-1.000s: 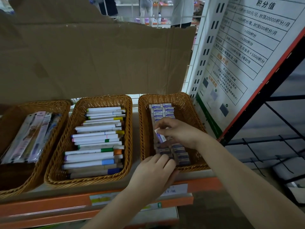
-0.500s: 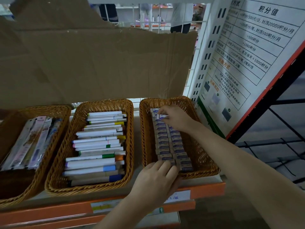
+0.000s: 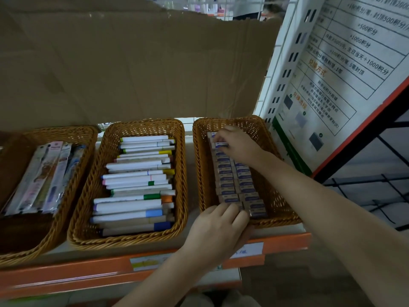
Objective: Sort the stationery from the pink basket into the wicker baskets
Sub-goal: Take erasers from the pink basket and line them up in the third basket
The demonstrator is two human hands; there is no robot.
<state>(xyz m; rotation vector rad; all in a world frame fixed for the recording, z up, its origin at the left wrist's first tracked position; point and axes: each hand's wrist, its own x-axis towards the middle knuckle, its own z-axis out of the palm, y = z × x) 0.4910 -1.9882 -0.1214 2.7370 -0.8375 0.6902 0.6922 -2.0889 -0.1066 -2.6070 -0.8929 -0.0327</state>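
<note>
Three wicker baskets sit side by side on an orange-edged shelf (image 3: 66, 275) in front of a cardboard sheet (image 3: 132, 63). The right basket (image 3: 276, 196) holds two rows of small erasers (image 3: 234, 180). The right hand (image 3: 238, 145) reaches to the far end of those rows, its grip pinching one eraser (image 3: 221, 144) between curled fingertips, just above the row. The left hand (image 3: 218, 231) rests at the basket's near rim, its fingers lying fairly straight on the nearest erasers; whether they grip anything I cannot tell. The middle basket (image 3: 88, 196) holds markers (image 3: 137, 185); the left basket (image 3: 73, 138) holds packaged pens (image 3: 44, 176). A printed sign (image 3: 345, 69) leans at right.
</note>
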